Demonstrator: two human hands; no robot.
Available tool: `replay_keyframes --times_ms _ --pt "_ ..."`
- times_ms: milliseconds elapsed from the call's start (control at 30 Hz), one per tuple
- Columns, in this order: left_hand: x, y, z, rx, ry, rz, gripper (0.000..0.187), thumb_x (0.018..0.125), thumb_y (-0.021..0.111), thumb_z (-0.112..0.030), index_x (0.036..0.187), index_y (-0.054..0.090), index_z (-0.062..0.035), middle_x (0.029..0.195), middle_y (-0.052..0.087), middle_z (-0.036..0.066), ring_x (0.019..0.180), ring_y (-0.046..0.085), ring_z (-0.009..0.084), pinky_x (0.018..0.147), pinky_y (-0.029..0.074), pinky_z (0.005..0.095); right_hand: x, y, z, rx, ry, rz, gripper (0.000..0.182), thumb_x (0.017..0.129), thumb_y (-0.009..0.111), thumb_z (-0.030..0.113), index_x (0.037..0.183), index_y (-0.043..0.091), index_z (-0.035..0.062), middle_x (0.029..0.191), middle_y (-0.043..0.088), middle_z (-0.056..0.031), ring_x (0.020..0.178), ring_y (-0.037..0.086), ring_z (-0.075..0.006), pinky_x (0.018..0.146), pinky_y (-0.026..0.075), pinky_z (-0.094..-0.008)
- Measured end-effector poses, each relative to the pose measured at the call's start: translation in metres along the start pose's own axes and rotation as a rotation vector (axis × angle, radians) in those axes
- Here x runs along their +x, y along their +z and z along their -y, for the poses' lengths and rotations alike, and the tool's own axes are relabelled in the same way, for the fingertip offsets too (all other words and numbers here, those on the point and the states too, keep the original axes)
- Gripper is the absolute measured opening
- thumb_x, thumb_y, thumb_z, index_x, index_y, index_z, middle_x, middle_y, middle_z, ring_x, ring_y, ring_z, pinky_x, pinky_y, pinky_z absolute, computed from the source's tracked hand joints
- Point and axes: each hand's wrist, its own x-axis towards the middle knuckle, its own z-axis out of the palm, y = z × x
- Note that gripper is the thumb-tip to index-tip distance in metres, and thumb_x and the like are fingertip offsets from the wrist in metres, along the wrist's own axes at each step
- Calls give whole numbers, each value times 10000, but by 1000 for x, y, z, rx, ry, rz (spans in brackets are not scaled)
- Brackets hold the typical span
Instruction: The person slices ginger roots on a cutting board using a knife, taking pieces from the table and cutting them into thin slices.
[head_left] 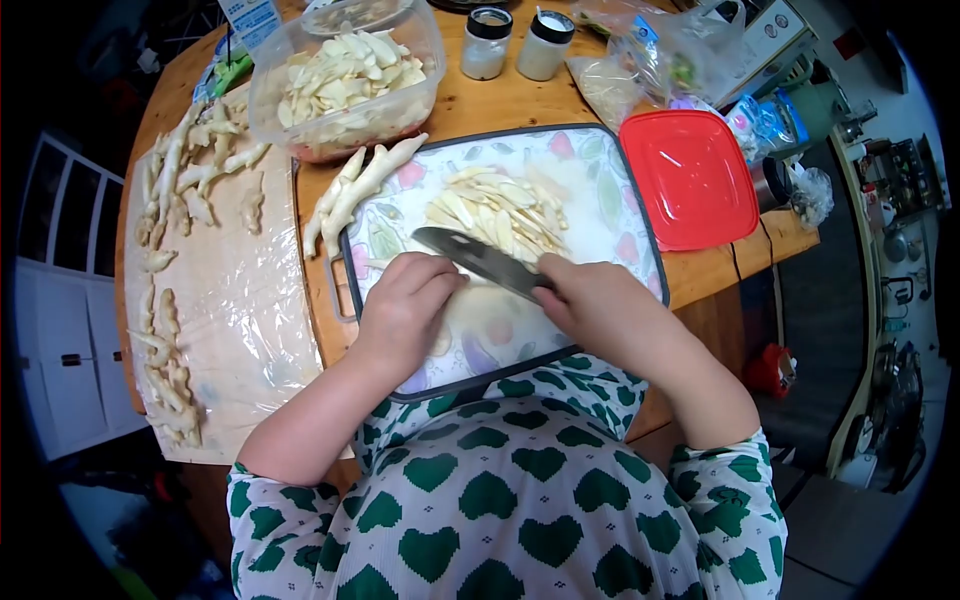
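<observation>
My right hand (pixel 590 302) grips a knife (pixel 478 260) by its handle; the dark blade slants up and left over a floral cutting board (pixel 590 190). My left hand (pixel 402 305) is closed on the board's left part, its curled fingers beside the blade. Whatever lies under those fingers is hidden. Just beyond the blade is a pile of sliced ginger (pixel 500 208). A whole ginger root (pixel 360 190) rests across the board's upper left edge.
Beyond the board stands a clear plastic tub (pixel 290 140) of ginger slices. More ginger roots (pixel 170 180) lie on a plastic-covered sheet (pixel 250 320) at left. A red lid (pixel 690 180) is on the right. Two jars (pixel 487 45) and plastic bags (pixel 690 50) are at the back.
</observation>
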Motion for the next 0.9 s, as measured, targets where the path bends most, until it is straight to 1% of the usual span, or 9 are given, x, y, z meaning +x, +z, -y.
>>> replay_keyframes --times_ms 33,133,267,300,533,600,700,800,900 --pt "1 -2 0 -4 -5 -10 251 764 816 40 999 781 -37 1055 758 108 997 729 334 863 607 412 -4 -3 -6 -6 28 1 196 1100 612 203 1123 615 9 872 726 -276 882 723 -499 784 566 -560" --pt "1 -1 0 -13 1 -7 245 777 814 41 1008 785 -36 1056 759 111 999 732 333 867 609 414 -11 -7 -15 71 84 -20 190 1105 618 206 1117 612 16 862 723 -280 877 722 -500 782 565 -559" --pt "1 -2 -1 0 -2 10 249 785 809 44 1023 787 -27 1067 760 120 1010 735 334 877 613 414 -17 -11 7 31 27 -6 189 1097 634 208 1109 614 20 850 728 -272 844 729 -488 750 572 -550" --pt "1 -2 -1 6 2 9 251 786 808 45 1027 787 -25 1070 760 123 1012 736 334 880 614 413 -18 -10 9 19 2 -12 193 1092 639 208 1099 614 16 822 721 -262 814 728 -483 739 576 -547" --pt "2 -3 -1 -12 -3 26 251 783 809 36 1028 784 -14 1082 762 132 1017 737 337 885 616 412 -31 -30 16 -117 8 62 180 1097 602 186 1095 621 8 805 714 -264 818 724 -497 752 568 -571" --pt "1 -1 0 -12 -1 21 253 779 808 32 1027 784 -14 1083 762 132 1017 736 337 884 616 412 -26 -31 23 -116 9 71 180 1098 593 180 1093 620 2 805 713 -266 816 721 -500 749 560 -579" --pt "0 1 1 14 3 18 260 769 810 25 1024 784 -16 1085 762 131 1020 733 335 886 615 411 -4 -14 21 -21 -28 55 179 1095 594 176 1098 619 -1 820 716 -270 839 725 -494 761 561 -574" --pt "1 0 -1 27 4 17 256 766 818 25 1015 782 -21 1080 760 127 1017 729 333 882 611 411 29 8 20 61 -89 -19 186 1092 598 184 1116 618 0 861 730 -274 883 734 -487 789 569 -567" --pt "1 -2 0 13 -2 11 243 773 827 30 1004 779 -29 1069 757 119 1007 723 330 871 606 414 32 13 23 95 -29 -3 192 1088 608 196 1123 620 8 883 736 -273 904 735 -485 801 571 -562"
